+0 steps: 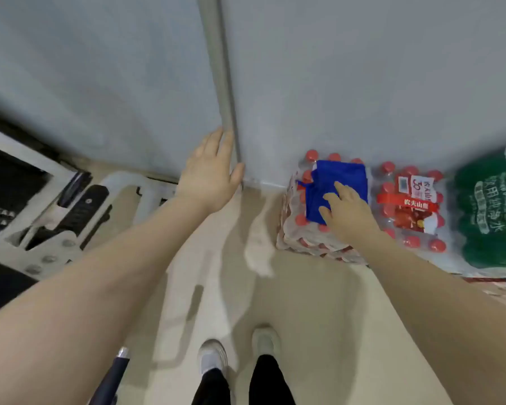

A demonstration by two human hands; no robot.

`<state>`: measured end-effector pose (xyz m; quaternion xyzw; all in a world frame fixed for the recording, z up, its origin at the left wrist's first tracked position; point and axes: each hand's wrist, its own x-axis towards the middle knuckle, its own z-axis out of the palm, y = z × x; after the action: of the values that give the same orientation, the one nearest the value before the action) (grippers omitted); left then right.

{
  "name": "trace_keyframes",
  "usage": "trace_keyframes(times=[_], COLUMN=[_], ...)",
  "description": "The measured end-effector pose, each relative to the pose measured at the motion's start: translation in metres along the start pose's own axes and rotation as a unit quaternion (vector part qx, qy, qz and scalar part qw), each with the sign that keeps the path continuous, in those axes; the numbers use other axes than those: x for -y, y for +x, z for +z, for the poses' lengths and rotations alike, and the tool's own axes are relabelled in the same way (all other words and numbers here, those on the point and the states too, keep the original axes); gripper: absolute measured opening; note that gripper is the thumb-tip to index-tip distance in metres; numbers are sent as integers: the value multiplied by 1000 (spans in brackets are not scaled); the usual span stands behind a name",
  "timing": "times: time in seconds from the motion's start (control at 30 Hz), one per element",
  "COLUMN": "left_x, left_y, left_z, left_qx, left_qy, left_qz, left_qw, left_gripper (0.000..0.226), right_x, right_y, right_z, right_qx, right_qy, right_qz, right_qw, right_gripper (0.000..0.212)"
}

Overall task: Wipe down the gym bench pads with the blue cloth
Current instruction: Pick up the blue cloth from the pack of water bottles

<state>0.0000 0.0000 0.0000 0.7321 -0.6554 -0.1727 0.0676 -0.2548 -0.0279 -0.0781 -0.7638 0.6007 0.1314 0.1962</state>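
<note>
Reaching right hand [349, 216], fingers straight, onto cloth [338, 185] atop bottle pack [310, 238]; left hand [209, 178] flat, holding nothing, left of pack. Fetching step; next needing a pinch and lift.

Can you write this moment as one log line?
step: fetching blue cloth | right hand: fingers on cloth atop water bottle pack | left hand: open against wall | wiping: not begun

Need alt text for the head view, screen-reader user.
A person's right hand reaches onto a blue cloth lying on a pack of red-capped water bottles by a grey wall. The left hand is spread near the wall's corner pipe.
</note>
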Motion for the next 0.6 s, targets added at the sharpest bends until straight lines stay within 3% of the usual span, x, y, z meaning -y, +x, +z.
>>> trace_keyframes(times=[0.13,0.23,0.33,0.47,0.6], left_x=[19,28,31,26,9], left_y=[0,-6,-12,-24,-38], left_z=[75,110,127,125,89], left_qx=[32,50,46,52,66], left_qy=[-29,-55,-74,-71,-67], left_qz=[-76,-98,-116,-111,-74], left_qw=[996,992,989,990,993], left_gripper=[62,60,59,57,56], right_x=[-17,-23,-23,-21,-4], right_y=[18,29,39,40,18], right_z=[71,99,102,86,46], right_qx=[18,-40,-80,-57,-37], right_qy=[0,-21,-40,-74,47], right_qz=[25,31,49,2,-33], right_qw=[1000,999,995,996,998], right_gripper=[54,58,45,30,27])
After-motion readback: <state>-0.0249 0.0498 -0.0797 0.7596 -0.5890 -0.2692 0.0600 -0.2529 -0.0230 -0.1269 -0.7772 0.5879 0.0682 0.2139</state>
